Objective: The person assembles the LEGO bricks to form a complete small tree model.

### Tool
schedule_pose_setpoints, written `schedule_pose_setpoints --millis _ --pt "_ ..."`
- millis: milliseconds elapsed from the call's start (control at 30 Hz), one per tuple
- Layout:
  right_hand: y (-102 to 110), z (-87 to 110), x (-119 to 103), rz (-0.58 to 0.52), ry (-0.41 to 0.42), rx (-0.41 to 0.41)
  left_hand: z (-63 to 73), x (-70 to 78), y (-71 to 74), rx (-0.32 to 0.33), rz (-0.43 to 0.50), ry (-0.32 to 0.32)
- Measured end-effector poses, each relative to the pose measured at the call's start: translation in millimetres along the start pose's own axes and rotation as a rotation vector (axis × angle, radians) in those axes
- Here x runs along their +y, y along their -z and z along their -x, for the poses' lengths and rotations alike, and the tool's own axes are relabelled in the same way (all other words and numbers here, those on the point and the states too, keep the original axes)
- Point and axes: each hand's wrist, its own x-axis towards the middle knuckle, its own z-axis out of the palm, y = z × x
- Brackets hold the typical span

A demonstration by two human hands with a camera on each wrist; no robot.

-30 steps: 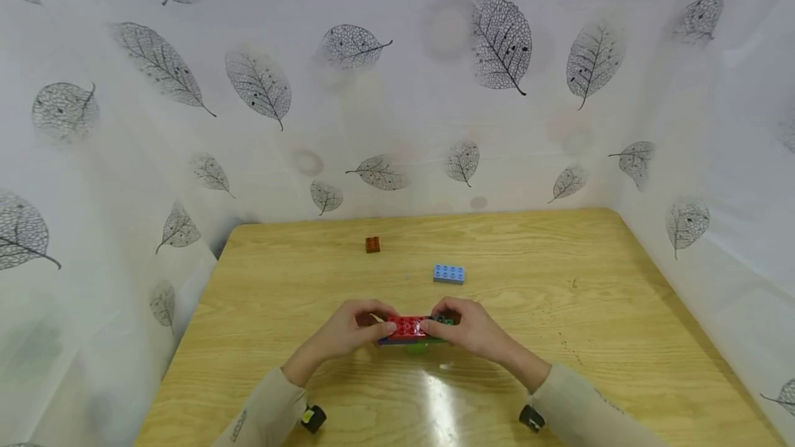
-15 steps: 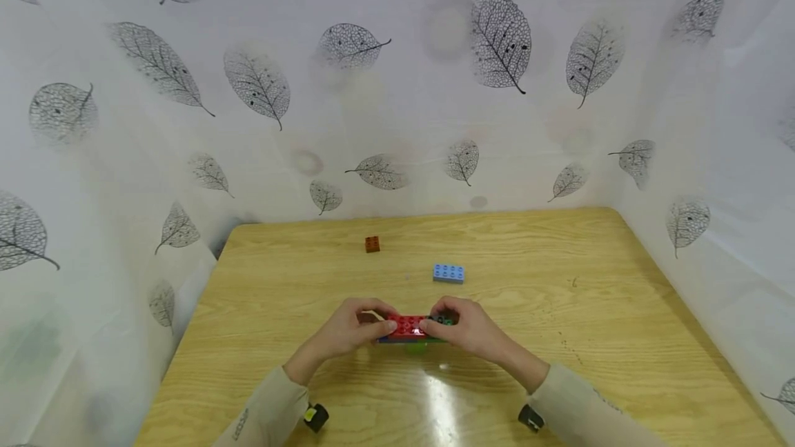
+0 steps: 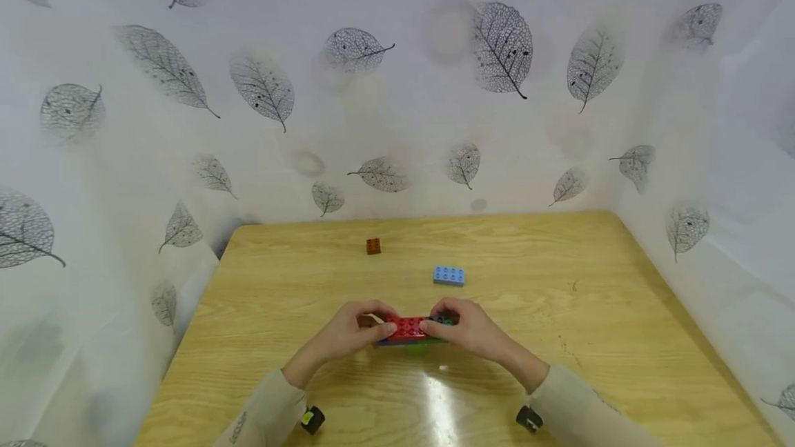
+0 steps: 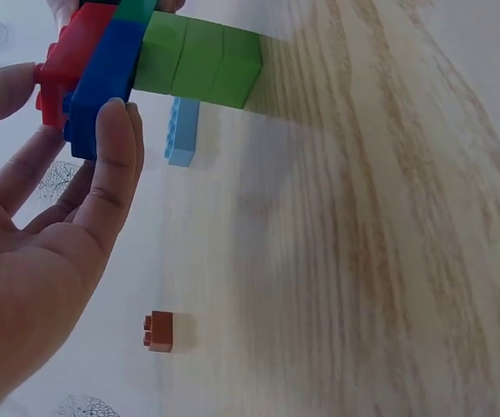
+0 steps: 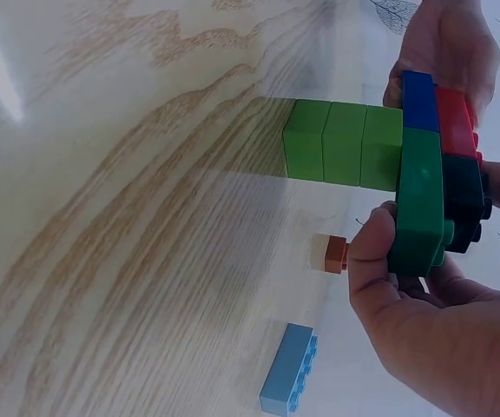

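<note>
A toy-brick build stands near the middle of the table. Its base is a column of light green bricks (image 5: pixel 343 144). A blue brick (image 4: pixel 108 82) and a dark green brick (image 5: pixel 420 195) lie end to end across the column. Above them sit a red brick (image 3: pixel 408 327) and a very dark brick (image 5: pixel 463 193). My left hand (image 3: pixel 352 331) grips the blue and red end, its thumb on the red brick in the head view. At the other end, my right hand (image 3: pixel 477 327) holds the dark green and dark bricks, its thumb reaching the red one.
Beyond the hands, a light blue brick (image 3: pixel 448 276) lies on the wooden table (image 3: pixel 279 274). Farther back and to the left is a small brown brick (image 3: pixel 373 246). Leaf-patterned white curtain (image 3: pixel 397 109) surrounds the back and sides.
The head view has tilted very slightly. Both hands keep their hold on the build, and the loose bricks stay where they were.
</note>
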Motion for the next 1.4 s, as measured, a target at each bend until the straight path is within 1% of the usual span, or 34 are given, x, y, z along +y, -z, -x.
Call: schedule_pose_setpoints --millis 200,267,367,433,567,667,767,833,1033,1167,1267,1400 --pt "0 1.2 2 -0.005 0.002 -0.011 2.0 -5.4 -3.4 0.001 -0.015 -0.010" --pt "0 1.2 2 -0.009 0.007 -0.017 2.6 -5.8 -4.8 0.001 -0.015 0.001" --pt "1 1.6 2 -0.014 0.015 -0.024 3.0 -5.3 -7.9 0.022 -0.017 0.030" --pt "2 1.7 3 -0.002 0.023 -0.022 3.0 -4.3 -9.6 0.039 -0.028 0.038" --pt "5 0.7 5 0.039 0.079 -0.019 2.3 -3.3 -10.7 0.066 -0.064 0.026" --pt "10 -1.4 8 0.035 0.131 -0.004 1.6 -3.9 -10.6 0.068 -0.081 0.023" --pt "17 -4.8 12 0.027 0.149 0.039 1.0 -4.5 -10.6 0.065 -0.092 0.025" --pt "22 -7.9 15 0.039 0.143 0.078 0.6 -5.1 -10.5 0.063 -0.092 0.026" --pt "39 -21.5 28 0.093 0.143 0.193 0.1 -5.5 -9.9 0.065 -0.093 0.032" --pt "48 -31.8 38 0.151 0.152 0.265 0.6 -4.5 -10.2 0.067 -0.097 0.033" --pt "54 -39.0 46 0.183 0.138 0.295 0.8 -4.1 -10.6 0.068 -0.102 0.041" --pt "58 -46.2 55 0.191 0.093 0.298 0.8 -3.9 -10.6 0.071 -0.110 0.053"
